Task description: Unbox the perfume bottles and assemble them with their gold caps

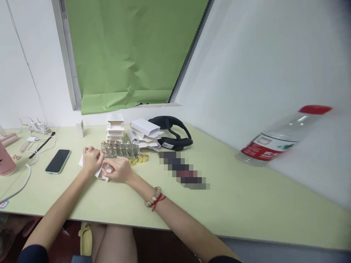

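Both of my hands rest together on the pale green table [233,204], closed on a small white folded paper box [102,174]. My left hand [91,160] grips its left side and my right hand [120,170] pinches its right side; a bead bracelet with a red cord [155,198] is on that wrist. Just behind my hands stands a row of several small clear glass bottles [120,149]. A few gold caps [139,159] lie to their right.
Stacks of flat white boxes [115,127] [144,132] sit behind the bottles, with a black strap device [172,135] beside them. A phone [57,161] lies to the left near white cables [38,137] and a pink object [6,157]. A water bottle [282,138] stands at right.
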Demonstrator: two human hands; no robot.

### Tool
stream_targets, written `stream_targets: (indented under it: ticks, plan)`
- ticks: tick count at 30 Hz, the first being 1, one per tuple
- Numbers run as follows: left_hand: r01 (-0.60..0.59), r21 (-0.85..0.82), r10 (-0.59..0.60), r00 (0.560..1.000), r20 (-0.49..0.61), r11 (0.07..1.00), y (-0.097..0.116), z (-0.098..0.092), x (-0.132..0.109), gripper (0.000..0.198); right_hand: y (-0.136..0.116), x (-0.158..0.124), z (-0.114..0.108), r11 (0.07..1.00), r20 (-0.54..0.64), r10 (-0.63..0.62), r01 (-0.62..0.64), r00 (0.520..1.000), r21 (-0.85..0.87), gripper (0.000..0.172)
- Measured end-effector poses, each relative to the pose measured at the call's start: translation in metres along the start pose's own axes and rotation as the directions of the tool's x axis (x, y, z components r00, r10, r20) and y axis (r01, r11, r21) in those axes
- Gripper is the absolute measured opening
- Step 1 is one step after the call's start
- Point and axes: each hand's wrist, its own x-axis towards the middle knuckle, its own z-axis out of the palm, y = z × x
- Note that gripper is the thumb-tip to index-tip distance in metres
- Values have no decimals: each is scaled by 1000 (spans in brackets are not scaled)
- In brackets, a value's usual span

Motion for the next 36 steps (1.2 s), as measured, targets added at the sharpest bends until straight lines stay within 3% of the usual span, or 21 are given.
stream_targets:
  ticks: [7, 14, 19, 26, 29, 31, 33, 36]
  plan:
    - [95, -28, -97, 989, -111, 995, -10, -3, 8, 49, 3, -7, 6, 973, 122, 177, -192, 977, 125, 16]
    - [215, -117, -221, 974, -40, 970, -15, -9, 9, 54, -5, -7, 10, 945, 237, 233, -277, 943, 174, 24]
    - [191, -46, -193, 979, -65, 981, -28, -8, 9, 48, -6, -9, 12, 938, 284, 249, -303, 926, 166, 17]
    - [94, -21, -92, 994, 63, 995, -42, -6, 11, 42, -1, -6, 8, 941, 232, 301, -327, 925, 81, 27]
    - [100, -80, -85, 982, 170, 992, -41, -7, 12, 38, -1, -2, 7, 951, 294, 288, -308, 911, 23, 37]
    - [149, -125, -126, 975, 182, 981, -38, -8, 12, 34, -3, 0, 5, 955, 377, 276, -297, 884, -2, 47]
    - [234, -145, -218, 969, 114, 961, -36, -8, 12, 31, -5, 1, 4, 956, 475, 260, -293, 841, -3, 56]
    - [410, -139, -418, 908, -34, 901, -37, -7, 10, 28, -8, 1, 1, 951, 568, 234, -307, 789, 35, 60]
